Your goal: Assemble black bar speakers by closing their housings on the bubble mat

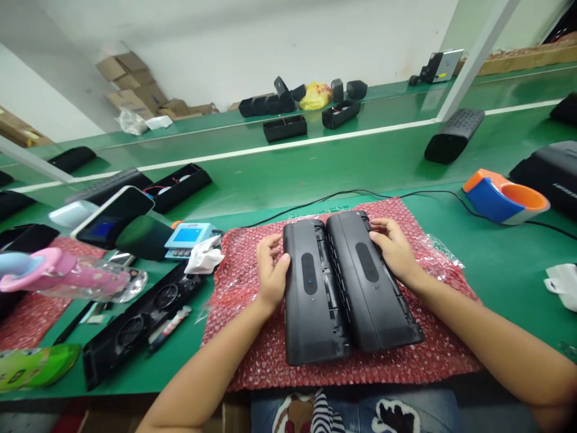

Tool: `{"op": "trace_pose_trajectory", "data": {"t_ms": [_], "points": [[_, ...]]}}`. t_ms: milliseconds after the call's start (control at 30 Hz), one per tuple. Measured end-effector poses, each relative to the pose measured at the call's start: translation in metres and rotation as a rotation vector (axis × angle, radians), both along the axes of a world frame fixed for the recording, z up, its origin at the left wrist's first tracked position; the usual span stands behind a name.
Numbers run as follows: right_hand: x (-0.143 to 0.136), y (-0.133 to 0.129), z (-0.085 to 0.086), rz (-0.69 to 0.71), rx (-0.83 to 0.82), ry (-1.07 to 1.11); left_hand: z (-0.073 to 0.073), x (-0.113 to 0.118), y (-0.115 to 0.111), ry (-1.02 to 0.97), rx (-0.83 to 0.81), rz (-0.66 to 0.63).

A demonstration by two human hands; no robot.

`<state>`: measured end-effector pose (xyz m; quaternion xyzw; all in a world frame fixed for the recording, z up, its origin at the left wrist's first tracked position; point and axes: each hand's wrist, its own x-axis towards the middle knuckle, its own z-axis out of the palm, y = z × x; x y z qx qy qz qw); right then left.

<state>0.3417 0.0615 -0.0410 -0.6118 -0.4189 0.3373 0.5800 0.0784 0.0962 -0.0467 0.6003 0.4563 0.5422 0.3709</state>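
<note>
A white wall (270, 42) stands behind a long green table (505, 258), where red bubble wrap (383, 368) is spread out. On the wrap, two long black casings lie side by side, the left casing (297, 325) and the right casing (374, 319). The left hand (273, 273) is partly open, fingers loosely curved, touching the outer edge of the left casing. The right hand (396, 249) is also partly open, its thumb and fingers at the outer edge of the right casing near the far end; whether either hand bears any weight, I cannot tell. A thin black cable (333, 193) runs behind the wrap, toward an orange and blue ring-shaped object (491, 201) on the right. To the left are a crumpled white tissue (205, 255), a small light-blue device (186, 236), a black panel (135, 328) with two round parts, a phone (115, 216) and a pink-topped bottle (85, 276). Farther back sit more black housings (283, 128), a yellow bag (315, 96) and cardboard boxes (137, 93).
</note>
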Motion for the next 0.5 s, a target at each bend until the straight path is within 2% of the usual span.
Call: {"op": "trace_pose_trajectory", "data": {"t_ms": [33, 100, 167, 233, 333, 400, 500], "points": [[0.000, -0.003, 0.003, 0.028, 0.063, -0.095, 0.004, -0.003, 0.001, 0.058, 0.109, -0.074], [-0.003, -0.010, 0.011, 0.125, 0.133, -0.249, 0.014, -0.007, 0.005, 0.169, 0.240, -0.301], [-0.009, -0.018, 0.023, 0.231, 0.074, -0.335, 0.024, -0.008, 0.011, 0.275, 0.279, -0.525], [-0.017, -0.024, 0.035, 0.295, -0.063, -0.394, 0.033, -0.007, 0.018, 0.378, 0.319, -0.674], [-0.017, -0.028, 0.046, 0.375, -0.243, -0.443, 0.042, 0.001, 0.023, 0.562, 0.405, -0.785], [-0.007, -0.031, 0.048, 0.394, -0.323, -0.436, 0.049, 0.010, 0.024, 0.706, 0.468, -0.817], [0.017, -0.038, 0.045, 0.377, -0.325, -0.318, 0.063, 0.033, 0.021, 0.899, 0.515, -0.854]]}}
